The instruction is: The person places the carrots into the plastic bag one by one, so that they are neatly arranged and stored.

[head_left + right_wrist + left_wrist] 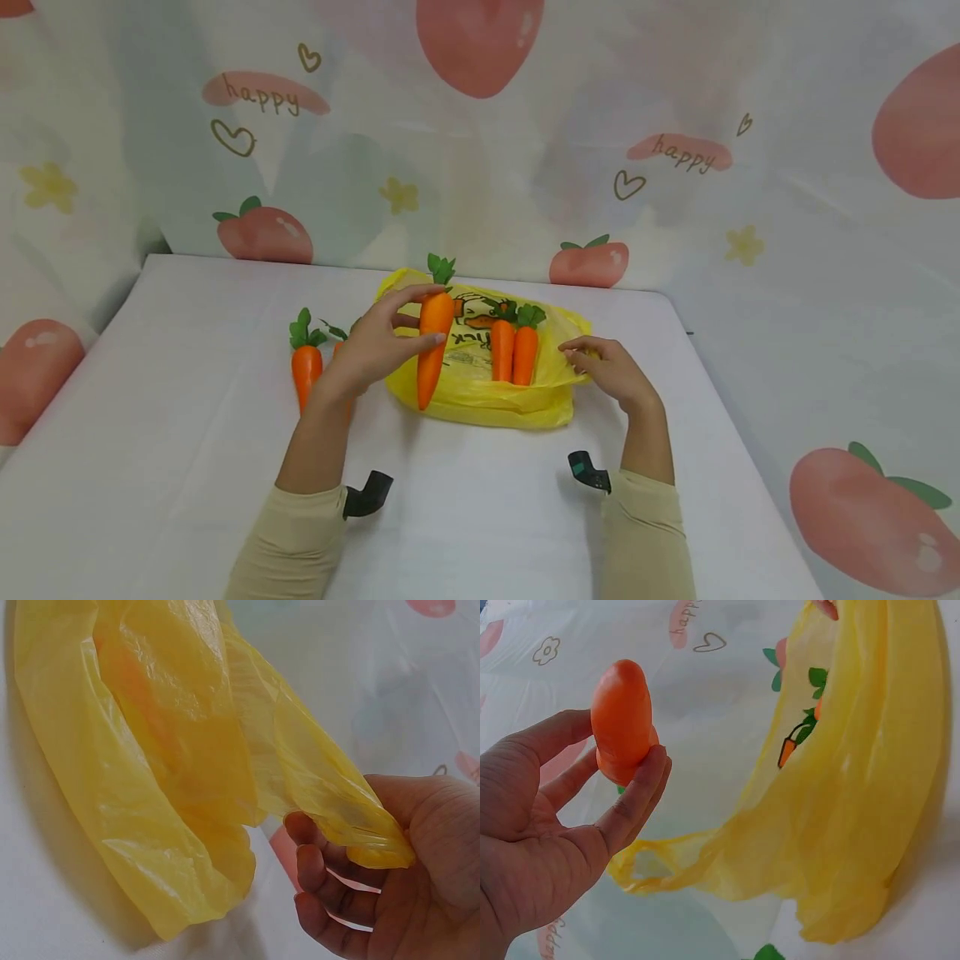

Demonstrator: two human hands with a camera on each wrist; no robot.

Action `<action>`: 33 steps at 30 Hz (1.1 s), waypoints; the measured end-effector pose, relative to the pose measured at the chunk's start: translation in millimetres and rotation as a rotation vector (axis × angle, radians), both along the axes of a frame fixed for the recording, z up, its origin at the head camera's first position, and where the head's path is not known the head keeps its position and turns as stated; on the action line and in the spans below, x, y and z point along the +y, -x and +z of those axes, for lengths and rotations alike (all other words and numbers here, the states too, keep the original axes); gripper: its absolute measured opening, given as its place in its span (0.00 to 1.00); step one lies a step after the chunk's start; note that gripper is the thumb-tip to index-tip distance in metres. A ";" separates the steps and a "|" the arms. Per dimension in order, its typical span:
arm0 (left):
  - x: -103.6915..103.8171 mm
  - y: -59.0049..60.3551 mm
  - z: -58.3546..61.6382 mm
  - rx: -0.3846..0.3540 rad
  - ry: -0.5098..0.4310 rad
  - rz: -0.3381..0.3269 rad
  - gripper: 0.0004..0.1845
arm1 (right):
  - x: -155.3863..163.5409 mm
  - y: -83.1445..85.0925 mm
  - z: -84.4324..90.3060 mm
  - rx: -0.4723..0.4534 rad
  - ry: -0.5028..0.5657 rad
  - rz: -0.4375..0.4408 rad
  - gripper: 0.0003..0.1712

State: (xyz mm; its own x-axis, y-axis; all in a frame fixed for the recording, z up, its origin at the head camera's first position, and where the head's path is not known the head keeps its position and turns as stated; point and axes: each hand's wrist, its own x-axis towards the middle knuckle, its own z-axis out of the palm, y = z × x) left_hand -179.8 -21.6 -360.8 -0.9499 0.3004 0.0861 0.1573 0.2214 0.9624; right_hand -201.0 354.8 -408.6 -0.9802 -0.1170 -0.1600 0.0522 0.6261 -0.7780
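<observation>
My left hand (390,337) pinches an orange toy carrot (433,346) between thumb and fingers, holding it upright over the left side of a yellow plastic bag (480,400). The same carrot (622,720) shows in the left wrist view, tip towards the camera, with the bag's mouth (840,810) beside it. Two carrots (513,350) lie in the bag. My right hand (607,367) grips the bag's right handle (352,817) and lifts it. Another carrot (306,367) lies on the table left of my left hand.
The white table (187,467) is backed by a curtain (525,125) printed with strawberries, flowers and "happy". The table's right edge runs close to my right arm. A further carrot is partly hidden behind my left wrist.
</observation>
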 end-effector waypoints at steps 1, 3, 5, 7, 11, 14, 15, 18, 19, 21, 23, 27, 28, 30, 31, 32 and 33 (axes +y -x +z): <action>2.9 0.7 -1.2 -0.012 -0.008 -0.002 0.31 | 0.0 0.2 -0.1 0.001 0.002 -0.002 0.18; 8.2 1.9 -3.7 -0.028 -0.015 -0.004 0.31 | 0.2 0.7 -0.3 0.000 0.001 -0.004 0.18; 12.9 3.1 -7.2 -0.040 -0.025 -0.014 0.32 | -0.1 0.5 -0.7 -0.001 -0.005 -0.003 0.18; 17.1 4.2 -9.9 -0.047 -0.032 -0.027 0.32 | -0.3 0.3 -0.7 0.000 -0.009 -0.004 0.18; 24.3 6.2 -14.3 -0.059 -0.051 -0.050 0.32 | -1.0 -0.7 0.6 0.009 -0.019 0.008 0.19; 29.0 8.9 -18.3 -0.070 -0.058 -0.051 0.31 | -1.3 -1.0 1.7 0.015 -0.018 0.013 0.19; 30.5 9.9 -19.7 -0.076 -0.058 -0.051 0.31 | -1.6 -1.2 2.0 0.015 -0.018 0.015 0.19; 35.3 13.0 -24.5 -0.095 -0.051 -0.050 0.31 | -1.7 -1.4 2.1 0.014 -0.019 0.014 0.19; 36.8 13.9 -26.1 -0.099 -0.044 -0.051 0.32 | -1.8 -1.3 2.0 0.013 -0.019 0.013 0.19; 39.6 15.3 -29.4 -0.106 -0.028 -0.052 0.32 | -2.0 -1.0 1.6 0.010 -0.019 0.013 0.19; 42.5 16.3 -32.6 -0.111 -0.013 -0.051 0.32 | -1.9 -0.9 1.1 0.008 -0.019 0.012 0.19; 48.6 18.9 -38.1 -0.122 0.001 -0.063 0.33 | -1.3 -0.8 0.1 0.008 -0.020 0.011 0.19; 50.0 19.6 -39.2 -0.128 0.001 -0.065 0.32 | -1.3 -0.7 0.0 0.009 -0.019 0.012 0.19; 52.4 21.0 -41.6 -0.138 0.004 -0.065 0.32 | -1.5 -0.5 -0.2 0.011 -0.015 0.015 0.19; 53.2 21.5 -42.4 -0.142 0.005 -0.064 0.32 | -1.8 -0.6 -0.1 0.012 -0.012 0.017 0.19; 54.1 22.2 -43.4 -0.147 0.008 -0.062 0.31 | -1.9 -0.6 0.0 0.013 -0.008 0.019 0.19; 54.9 23.0 -44.3 -0.151 0.012 -0.061 0.31 | -2.0 -0.5 0.0 0.013 -0.007 0.021 0.19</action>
State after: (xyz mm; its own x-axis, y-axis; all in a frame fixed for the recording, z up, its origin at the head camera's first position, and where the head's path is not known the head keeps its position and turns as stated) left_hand -202.8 33.4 -405.1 -0.9318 0.3579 -0.0603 0.0242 0.2271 0.9736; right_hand -200.5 352.8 -408.5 -0.9796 -0.1364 -0.1479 0.0288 0.6324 -0.7741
